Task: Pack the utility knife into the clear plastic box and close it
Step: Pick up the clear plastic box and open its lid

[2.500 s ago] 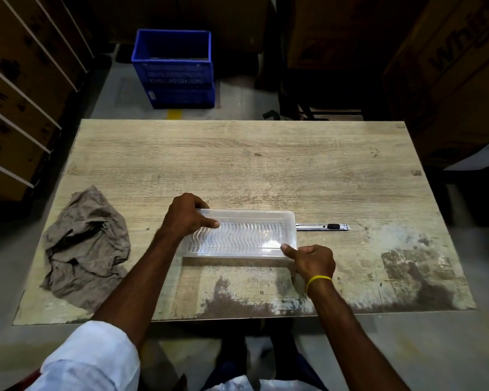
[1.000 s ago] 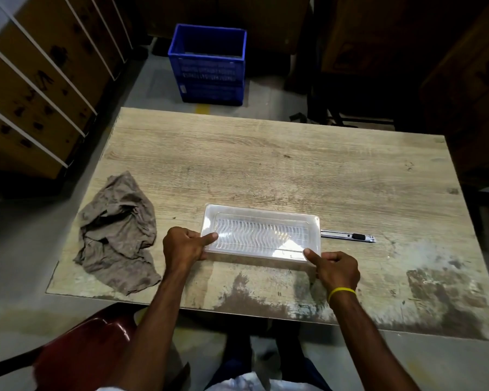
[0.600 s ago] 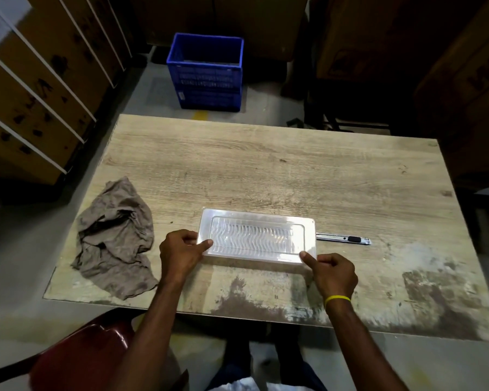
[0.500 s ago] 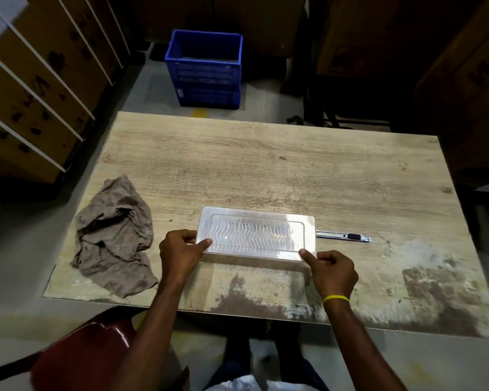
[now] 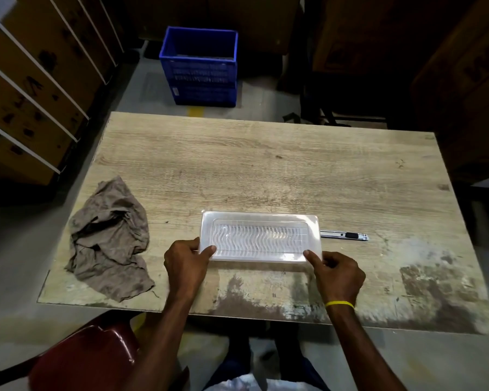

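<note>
at the near centre of the worn wooden table (image 5: pixel 266 170), left hand (image 5: pixel 185 262) and right hand (image 5: pixel 336 273) pinch the lidded clear rectangular plastic box (image 5: pixel 260 237) by its corners; the slim silver utility knife (image 5: pixel 343 236) lies unpacked at its 3 o'clock, so packing remains.

Bare forearms, a thin yellow band (image 5: pixel 339 304) on the right wrist, dark trousers (image 5: pixel 232 365).

Left hand (image 5: pixel 187 259) shifted off the far-left rim of the clear plastic box (image 5: pixel 260 237) down to its near-left corner, thumb on top. Box itself drawn slightly away from the utility knife (image 5: pixel 343 235), now lying level and flat.
</note>
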Demonstrator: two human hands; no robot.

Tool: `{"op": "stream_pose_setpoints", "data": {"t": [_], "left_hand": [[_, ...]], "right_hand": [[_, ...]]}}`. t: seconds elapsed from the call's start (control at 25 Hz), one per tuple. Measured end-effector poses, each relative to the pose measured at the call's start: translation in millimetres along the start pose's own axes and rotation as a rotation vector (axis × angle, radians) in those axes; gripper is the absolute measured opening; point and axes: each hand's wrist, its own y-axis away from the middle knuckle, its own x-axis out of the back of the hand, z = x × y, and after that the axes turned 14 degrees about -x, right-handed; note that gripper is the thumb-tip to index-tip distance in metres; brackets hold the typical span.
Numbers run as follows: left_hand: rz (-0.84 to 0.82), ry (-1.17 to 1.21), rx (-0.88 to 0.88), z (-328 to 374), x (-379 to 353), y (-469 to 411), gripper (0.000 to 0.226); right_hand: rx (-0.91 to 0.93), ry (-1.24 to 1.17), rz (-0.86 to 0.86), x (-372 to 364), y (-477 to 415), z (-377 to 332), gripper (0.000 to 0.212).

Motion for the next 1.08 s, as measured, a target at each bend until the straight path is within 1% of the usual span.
{"op": "stream_pose_setpoints", "data": {"t": [0.12, 0.24, 0.52, 0.76, 0.84, 0.92, 1.0, 1.08], "left_hand": [[0.002, 0.035, 0.055, 2, 3, -1, 0.037], [-0.028, 0.057, 0.109, 3, 2, -4, 0.038], [-0.060, -0.028, 0.071, 4, -4, -6, 0.039], [-0.069, 0.001, 0.069, 2, -5, -11, 0.036], [-0.081, 0.017, 0.074, 2, -5, -12, 0.033], [-0.093, 0.042, 0.075, 1, -2, -12, 0.031], [-0.117, 0.071, 0.082, -1, 0, -11, 0.028], [-0.138, 0.097, 0.095, -4, 3, -8, 0.024]], "right_hand": [[-0.057, -0.041, 0.001, 3, -1, 0, 0.040], [-0.076, -0.042, 0.008, 7, -3, 1, 0.037], [-0.102, -0.036, -0.026, 11, -4, -2, 0.036], [-0.111, -0.153, -0.065, 10, 5, 2, 0.034], [-0.181, -0.261, -0.146, 11, 3, 1, 0.031], [-0.258, -0.462, -0.260, 15, 2, -3, 0.028], [-0.263, -0.590, -0.331, 21, 3, -8, 0.026], [-0.229, -0.650, -0.367, 28, 8, -15, 0.022]]}}
